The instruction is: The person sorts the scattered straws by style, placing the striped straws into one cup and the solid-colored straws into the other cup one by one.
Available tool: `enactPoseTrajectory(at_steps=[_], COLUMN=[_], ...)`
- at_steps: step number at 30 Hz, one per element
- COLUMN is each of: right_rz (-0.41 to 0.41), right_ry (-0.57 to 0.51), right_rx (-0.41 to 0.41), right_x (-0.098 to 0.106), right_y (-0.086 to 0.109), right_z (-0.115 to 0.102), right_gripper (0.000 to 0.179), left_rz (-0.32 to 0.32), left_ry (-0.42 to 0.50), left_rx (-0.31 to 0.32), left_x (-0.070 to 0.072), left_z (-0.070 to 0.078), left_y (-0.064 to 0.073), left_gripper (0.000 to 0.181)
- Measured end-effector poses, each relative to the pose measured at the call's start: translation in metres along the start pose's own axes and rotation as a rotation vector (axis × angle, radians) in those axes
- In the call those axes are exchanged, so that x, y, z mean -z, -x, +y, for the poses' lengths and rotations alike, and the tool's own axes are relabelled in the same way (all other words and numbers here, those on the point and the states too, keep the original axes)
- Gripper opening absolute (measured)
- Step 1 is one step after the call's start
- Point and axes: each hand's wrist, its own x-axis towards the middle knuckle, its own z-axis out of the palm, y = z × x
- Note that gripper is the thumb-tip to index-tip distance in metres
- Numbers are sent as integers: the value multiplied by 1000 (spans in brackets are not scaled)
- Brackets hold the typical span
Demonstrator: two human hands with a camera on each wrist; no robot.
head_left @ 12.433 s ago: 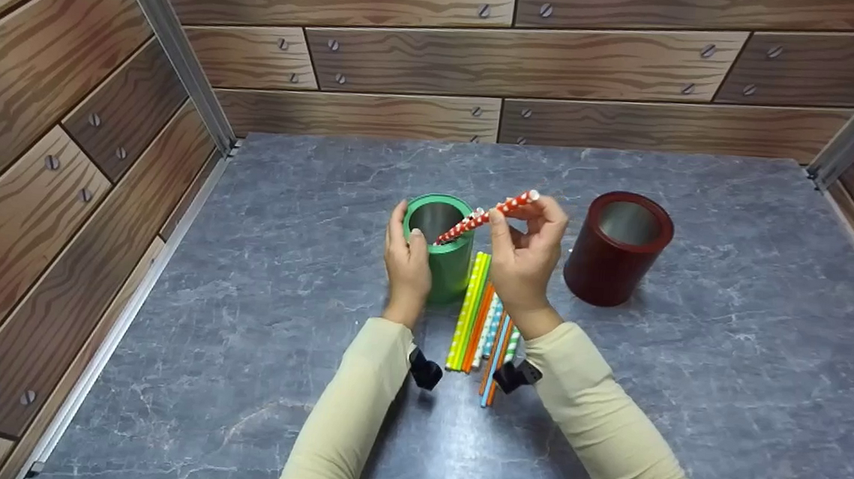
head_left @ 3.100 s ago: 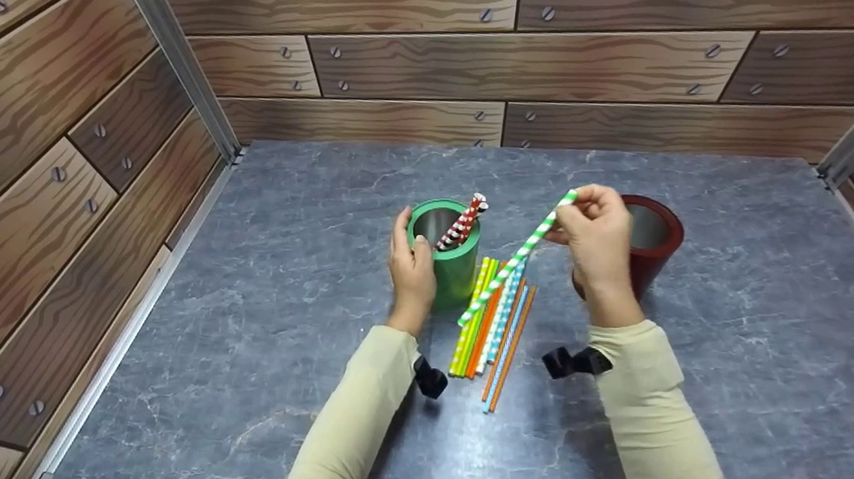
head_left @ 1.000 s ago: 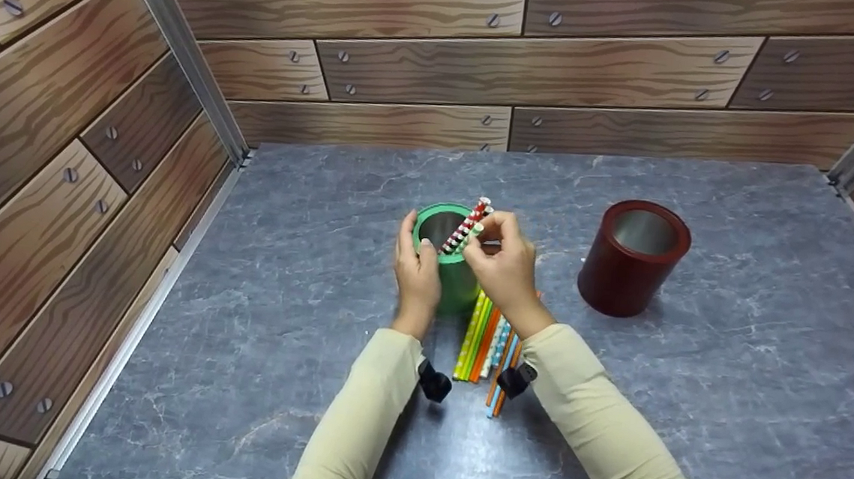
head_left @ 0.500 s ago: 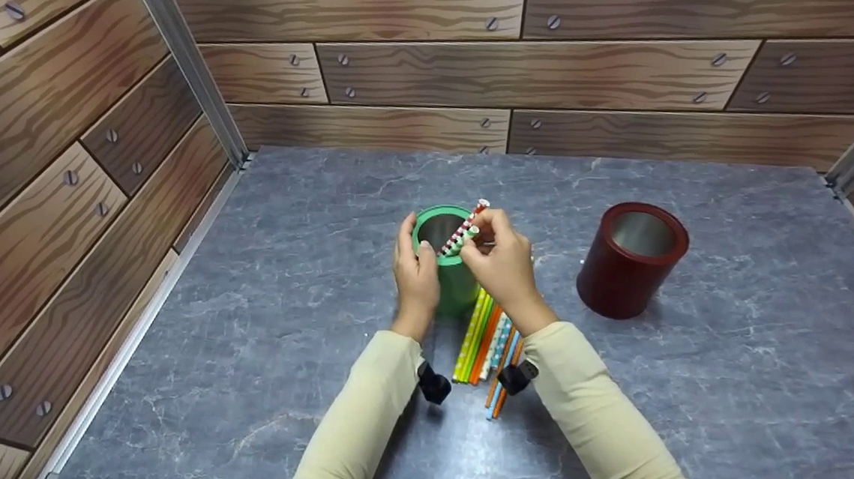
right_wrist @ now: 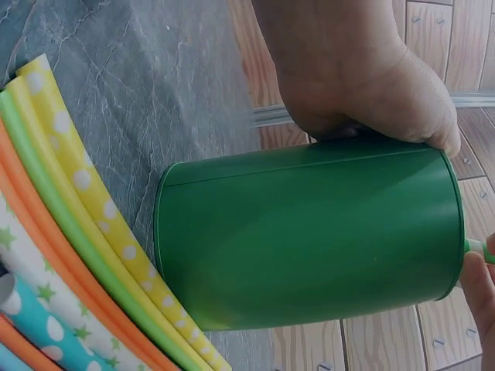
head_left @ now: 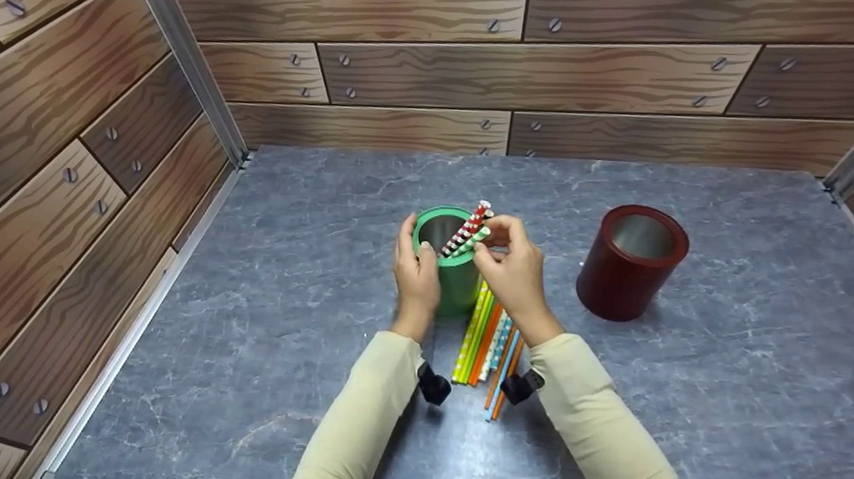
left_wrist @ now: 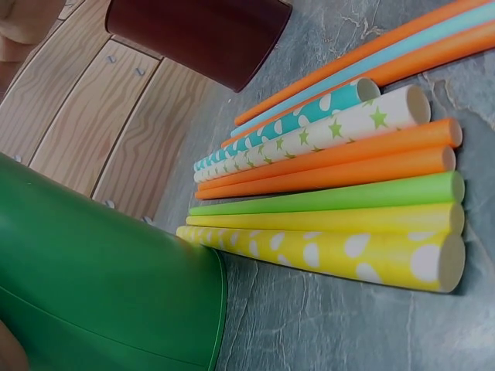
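A green can [head_left: 455, 283] stands upright on the table, and my left hand [head_left: 415, 280] grips its left side with the thumb at the rim. Several paper straws lean inside: red with white dots [head_left: 480, 212], black-and-white ones partly hidden, and a green-and-white striped straw [head_left: 472, 240]. My right hand [head_left: 517, 268] pinches the upper end of that striped straw at the can's right rim; the fingertips [right_wrist: 477, 282] also show at the can's mouth in the right wrist view. Below the hands lies a row of coloured straws [head_left: 474, 340]: yellow, lime, orange, white with stars, blue dotted.
A dark red can [head_left: 619, 283] stands upright to the right, with no straws visible in its mouth. Thin orange and blue straws [head_left: 497, 395] lie at the right of the row. Wood-patterned panels [head_left: 408, 80] wall the back and sides of the grey marbled table [head_left: 259, 273].
Earlier my right hand put in a red dotted straw, then lifted the green-striped straw from the row. That straw now leans inside the green can; my left hand has stayed on the can.
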Motion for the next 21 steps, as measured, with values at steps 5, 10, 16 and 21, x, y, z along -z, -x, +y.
enactPoseTrajectory(at_steps=[5, 10, 16, 21], right_rz=[23, 45, 80, 97], right_ry=[-10, -2, -13, -69], right_rx=[-51, -107, -157, -245], right_x=[7, 16, 28, 35], right_y=[2, 5, 7, 8], right_z=[5, 0, -16, 0], right_gripper=[26, 23, 18, 19], left_rz=[0, -5, -8, -8], left_ry=[1, -4, -3, 0], left_rx=[3, -13, -6, 1], left_x=[-1, 0, 0, 0], left_z=[-1, -1, 0, 0], left_y=[0, 0, 0, 0], left_gripper=[48, 47, 47, 48])
